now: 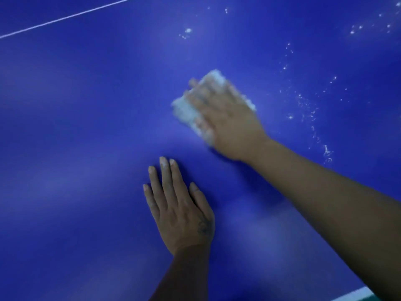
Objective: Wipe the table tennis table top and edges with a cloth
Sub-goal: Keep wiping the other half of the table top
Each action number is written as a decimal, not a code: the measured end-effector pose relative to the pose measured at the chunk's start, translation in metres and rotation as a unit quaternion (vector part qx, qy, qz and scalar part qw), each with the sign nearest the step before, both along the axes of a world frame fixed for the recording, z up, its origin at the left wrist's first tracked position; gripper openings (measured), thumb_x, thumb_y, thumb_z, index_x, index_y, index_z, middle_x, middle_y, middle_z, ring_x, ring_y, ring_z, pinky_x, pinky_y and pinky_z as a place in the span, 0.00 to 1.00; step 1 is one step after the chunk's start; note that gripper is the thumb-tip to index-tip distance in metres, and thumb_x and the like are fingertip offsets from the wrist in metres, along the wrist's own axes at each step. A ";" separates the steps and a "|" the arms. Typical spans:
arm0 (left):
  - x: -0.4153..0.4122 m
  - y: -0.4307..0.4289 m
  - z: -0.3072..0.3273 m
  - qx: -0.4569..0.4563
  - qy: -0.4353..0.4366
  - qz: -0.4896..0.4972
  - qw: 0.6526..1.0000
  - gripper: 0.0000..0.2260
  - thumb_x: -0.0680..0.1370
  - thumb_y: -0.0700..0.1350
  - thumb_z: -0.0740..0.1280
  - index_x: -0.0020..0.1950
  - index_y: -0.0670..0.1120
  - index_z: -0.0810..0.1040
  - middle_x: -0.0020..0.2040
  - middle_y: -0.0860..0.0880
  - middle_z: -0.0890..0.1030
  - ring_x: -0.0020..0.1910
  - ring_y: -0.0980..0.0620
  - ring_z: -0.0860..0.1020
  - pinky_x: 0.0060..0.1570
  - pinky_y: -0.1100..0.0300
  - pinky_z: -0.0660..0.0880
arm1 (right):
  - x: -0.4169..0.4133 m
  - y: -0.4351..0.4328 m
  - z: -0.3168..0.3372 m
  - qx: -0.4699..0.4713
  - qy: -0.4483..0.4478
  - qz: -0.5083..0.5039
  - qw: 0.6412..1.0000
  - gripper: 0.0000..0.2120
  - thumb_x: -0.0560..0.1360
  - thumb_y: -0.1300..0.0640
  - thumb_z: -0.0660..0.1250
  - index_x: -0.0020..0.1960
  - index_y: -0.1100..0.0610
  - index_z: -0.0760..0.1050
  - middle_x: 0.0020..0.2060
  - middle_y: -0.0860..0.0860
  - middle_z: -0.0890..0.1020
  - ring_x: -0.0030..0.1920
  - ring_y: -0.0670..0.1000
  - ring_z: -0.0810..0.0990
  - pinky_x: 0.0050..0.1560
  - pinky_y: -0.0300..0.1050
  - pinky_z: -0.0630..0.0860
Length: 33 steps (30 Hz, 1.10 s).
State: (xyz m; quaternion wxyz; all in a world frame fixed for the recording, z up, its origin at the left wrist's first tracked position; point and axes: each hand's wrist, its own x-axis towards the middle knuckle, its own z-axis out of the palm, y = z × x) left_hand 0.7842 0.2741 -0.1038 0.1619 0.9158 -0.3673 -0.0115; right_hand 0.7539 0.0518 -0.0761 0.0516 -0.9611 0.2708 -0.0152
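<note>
Blue table (76, 127) fills the view. A white cloth (184, 111) lies on it just past centre toward 1 o'clock, pressed under the right hand (225, 118). That hand's fingers look spread and fairly straight over the cloth, pushing down rather than gripping. Blur hides whether the thumb tucks under an edge. The left hand (182, 211) rests palm-down at 6 o'clock of the cloth, near it but apart, with fingers straight and nothing in it.

Risks, as I judge them:
- White specks (308, 105) are scattered from 12 to 3 o'clock of the cloth, and a fast stroke could fling them about or off the table instead of gathering them.
- Only downward pressure keeps the cloth in place, so it could bunch or slip from under the palm.
- Its edges look fluffy, so it may leave lint.
- The leaning left hand could mark the top.

Hard to make out: the right hand and cloth are smeared by blur, so the cloth's fold is unclear. The table edges are almost wholly out of frame. Only a pale strip (355, 295) shows at 5 o'clock, cut off by the right forearm. A thin white line (65, 18) crosses at 11 o'clock. What the specks are I cannot tell.
</note>
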 end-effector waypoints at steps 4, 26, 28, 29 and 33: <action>-0.002 -0.001 0.003 -0.003 0.010 0.001 1.000 0.27 0.86 0.46 0.59 0.85 0.40 0.65 0.87 0.45 0.63 0.88 0.42 0.57 0.84 0.37 0.57 | 0.016 -0.025 0.006 0.030 0.020 -0.284 0.958 0.29 0.89 0.46 0.43 0.88 0.51 0.50 0.88 0.51 0.50 0.88 0.56 0.45 0.86 0.60 0.42; 0.075 -0.114 0.023 -0.083 0.049 0.100 0.990 0.28 0.87 0.46 0.62 0.84 0.35 0.64 0.85 0.38 0.64 0.86 0.39 0.61 0.84 0.38 0.58 | 0.151 -0.056 0.006 0.056 0.029 0.026 0.998 0.27 0.89 0.43 0.45 0.88 0.43 0.51 0.88 0.50 0.51 0.87 0.56 0.47 0.85 0.59 0.41; 0.091 -0.124 0.014 -0.032 0.024 0.084 0.996 0.29 0.87 0.50 0.60 0.85 0.37 0.64 0.86 0.40 0.63 0.87 0.39 0.59 0.85 0.38 0.55 | 0.140 -0.095 0.003 0.049 0.033 -0.087 0.994 0.28 0.89 0.43 0.45 0.88 0.44 0.49 0.88 0.51 0.49 0.87 0.57 0.46 0.85 0.60 0.41; 0.096 -0.123 0.009 -0.017 0.010 0.081 0.997 0.29 0.87 0.51 0.60 0.85 0.39 0.64 0.86 0.41 0.62 0.87 0.40 0.58 0.85 0.39 0.54 | 0.130 -0.113 0.000 0.046 0.030 -0.158 0.986 0.28 0.89 0.44 0.44 0.88 0.45 0.49 0.88 0.52 0.48 0.87 0.57 0.45 0.85 0.62 0.41; 0.096 -0.121 0.005 -0.010 -0.006 0.086 0.996 0.29 0.86 0.52 0.60 0.85 0.40 0.66 0.87 0.42 0.63 0.87 0.40 0.58 0.85 0.39 0.54 | 0.116 -0.125 -0.002 0.056 0.013 -0.300 0.952 0.29 0.88 0.45 0.44 0.88 0.49 0.48 0.88 0.55 0.47 0.87 0.60 0.43 0.84 0.68 0.40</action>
